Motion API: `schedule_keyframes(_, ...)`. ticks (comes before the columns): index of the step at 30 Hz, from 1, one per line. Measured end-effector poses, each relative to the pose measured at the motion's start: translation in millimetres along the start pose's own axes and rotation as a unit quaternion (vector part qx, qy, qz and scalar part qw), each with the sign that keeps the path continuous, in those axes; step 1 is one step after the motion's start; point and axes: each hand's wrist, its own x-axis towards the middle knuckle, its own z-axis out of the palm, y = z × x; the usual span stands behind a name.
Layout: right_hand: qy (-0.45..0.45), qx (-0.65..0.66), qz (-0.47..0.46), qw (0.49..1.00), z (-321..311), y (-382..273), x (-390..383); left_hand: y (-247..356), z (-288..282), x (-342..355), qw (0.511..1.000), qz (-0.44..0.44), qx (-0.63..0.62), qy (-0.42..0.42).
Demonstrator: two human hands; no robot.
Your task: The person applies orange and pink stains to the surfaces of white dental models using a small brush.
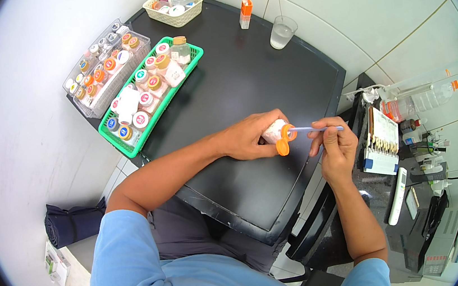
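Note:
My left hand (248, 136) is wrapped round a small jar (273, 131) with whitish contents, tilted so its mouth faces right. The jar's orange flip lid (282, 147) hangs open on the near side of the orange rim. Pinched in the fingers of my right hand (335, 145) is a thin pale-violet stick (309, 129), perhaps a plastic spatula. Its far end reaches the jar's mouth; the tip is hidden there. Both hands are above the right part of the black table (223, 93).
A green basket (196, 50) of lidded jars and a clear bin (141, 44) of jars stand at left. Farther back are a cream basket (186, 18), an orange-and-white box (246, 14) and a glass (283, 32). At right, a counter holds bottles (433, 98) and a white thermometer-like device (398, 196).

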Motion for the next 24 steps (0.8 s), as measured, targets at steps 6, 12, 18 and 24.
schedule_keyframes(6, -0.002, -0.01, 0.004, 1.0, -0.1, 0.2, -0.2, -4.9, 0.2, 1.3, 0.996, 0.059, 0.061, 0.014)
schedule_keyframes(12, -0.026, -0.033, 0.034, 0.999, 1.8, -5.6, -1.4, -2.2, 2.1, 2.3, 0.997, 0.023, 0.071, 0.033)
schedule_keyframes(18, -0.052, -0.049, 0.027, 0.997, 4.8, -8.3, -0.5, 1.1, 0.7, 3.2, 0.998, -0.032, 0.048, 0.025)
schedule_keyframes(24, -0.012, -0.046, 0.003, 0.999, 7.8, -7.1, 0.3, -2.7, 1.3, 1.6, 0.998, 0.058, 0.016, 0.033)
